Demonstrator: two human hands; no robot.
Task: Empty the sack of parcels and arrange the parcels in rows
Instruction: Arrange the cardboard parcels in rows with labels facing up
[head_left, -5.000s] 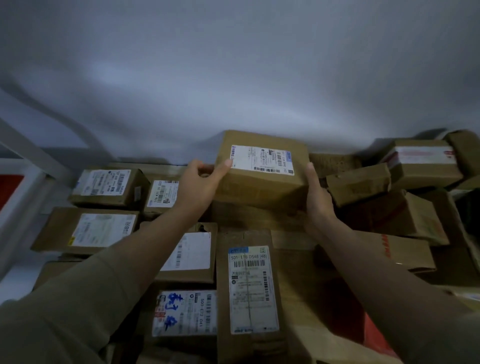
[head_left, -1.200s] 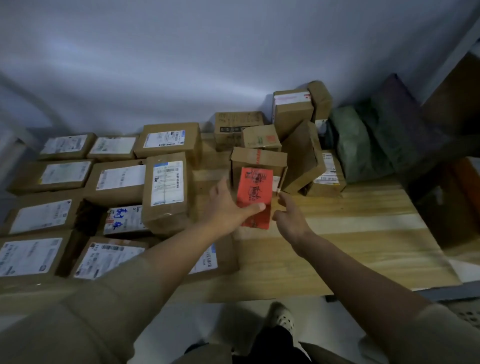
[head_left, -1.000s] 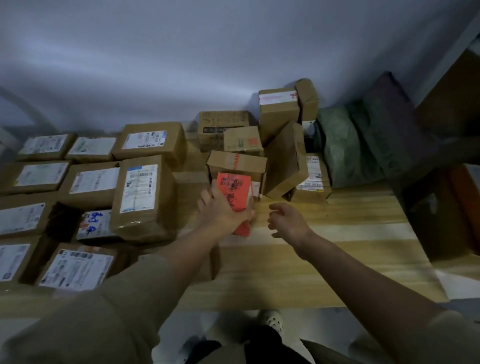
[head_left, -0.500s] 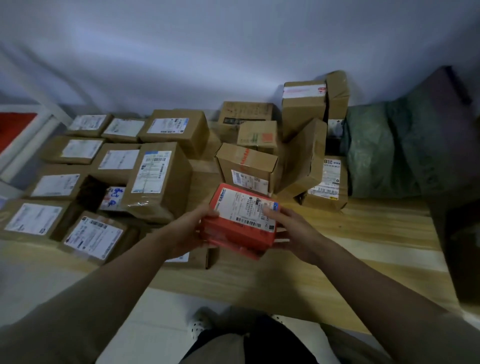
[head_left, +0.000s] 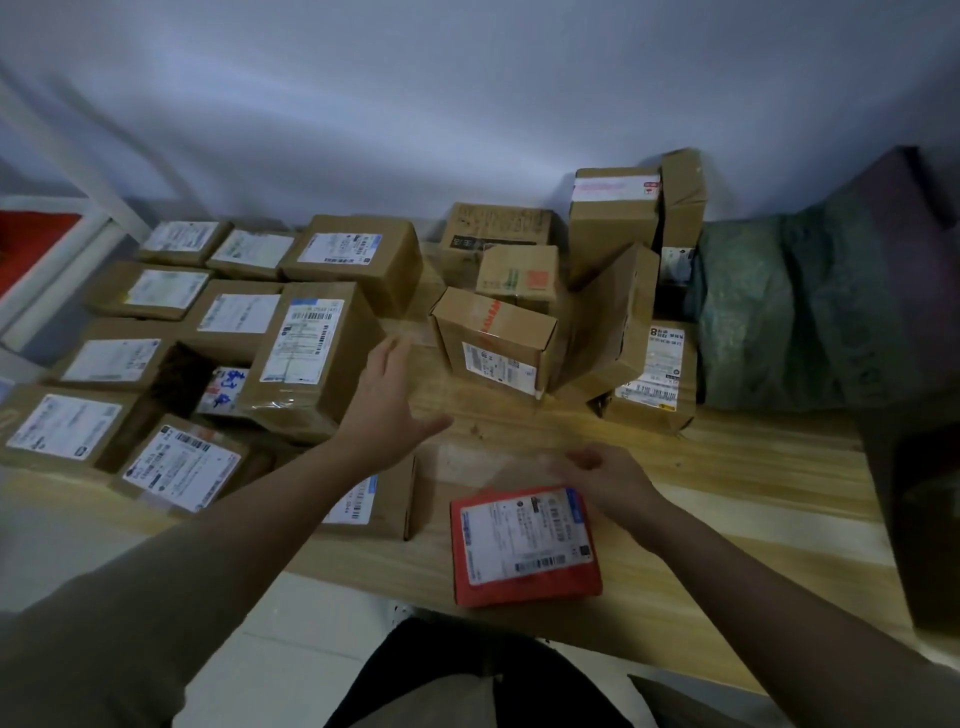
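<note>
A flat red parcel (head_left: 524, 545) with a white label lies on the wooden table (head_left: 727, 467) near its front edge. My right hand (head_left: 608, 478) hovers just past its far right corner, fingers loosely curled, holding nothing. My left hand (head_left: 387, 402) is raised open above the table, between the tall brown box (head_left: 311, 358) and the small box with red tape (head_left: 493, 338). Brown parcels in rows (head_left: 171, 332) cover the left of the table. A loose heap of boxes (head_left: 618, 291) stands at the back. The dark green sack (head_left: 789, 312) lies slumped at the right.
A white wall runs behind the table. A white frame with a red panel (head_left: 36, 244) stands at the far left. A flat brown box (head_left: 379, 504) lies left of the red parcel. A dark object (head_left: 930, 519) sits at the right edge. The pale floor shows below.
Both hands held the red parcel half a second ago. It now lies flat on the table near the front edge, and both hands have come off it, the left one lifting forward.
</note>
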